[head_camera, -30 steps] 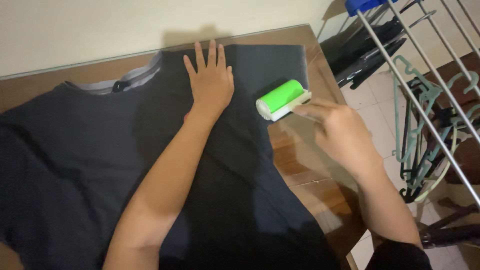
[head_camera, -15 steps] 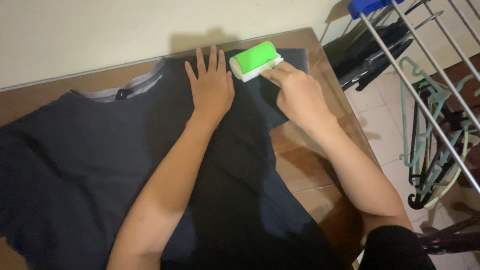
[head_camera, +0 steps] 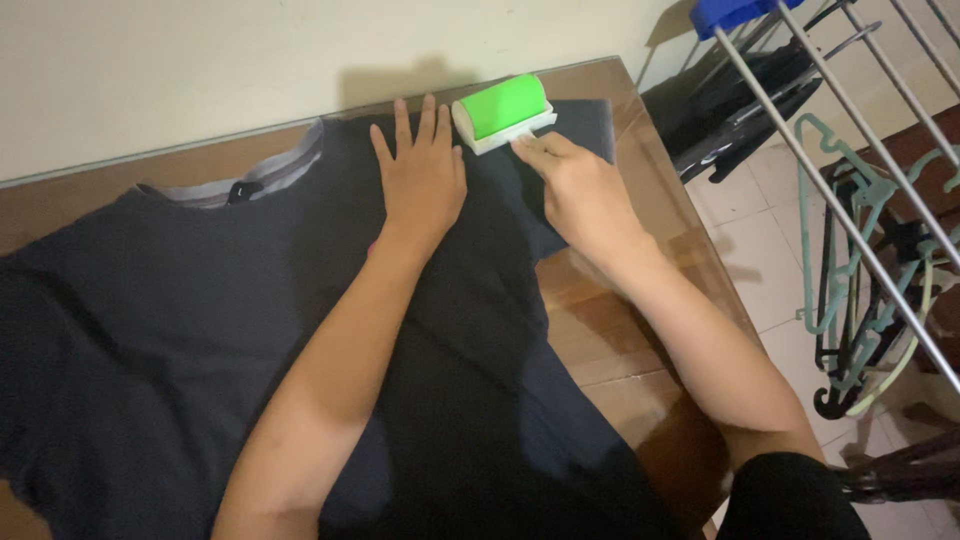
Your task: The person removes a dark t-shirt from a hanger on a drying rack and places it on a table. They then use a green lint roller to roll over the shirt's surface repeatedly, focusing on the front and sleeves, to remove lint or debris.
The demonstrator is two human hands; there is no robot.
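Note:
A dark grey T-shirt [head_camera: 150, 310] with a light grey collar lies spread flat on a brown wooden table [head_camera: 620, 330]. My left hand [head_camera: 422, 175] rests flat on the shirt near its shoulder, fingers spread and pointing at the wall. My right hand [head_camera: 580, 195] grips the handle of a lint roller [head_camera: 502, 110] with a bright green drum in a white frame. The roller sits on the shirt's sleeve at the far edge, just right of my left hand's fingertips.
A pale wall runs along the table's far edge. To the right, past the table's edge, stands a metal drying rack [head_camera: 850, 170] with teal and dark hangers [head_camera: 850, 310] over a tiled floor. Dark clothes [head_camera: 730, 100] hang behind it.
My right hand has carried the lint roller from the sleeve's right edge up and left along the sleeve toward the wall, ending beside my left hand's fingertips. My left hand has stayed put.

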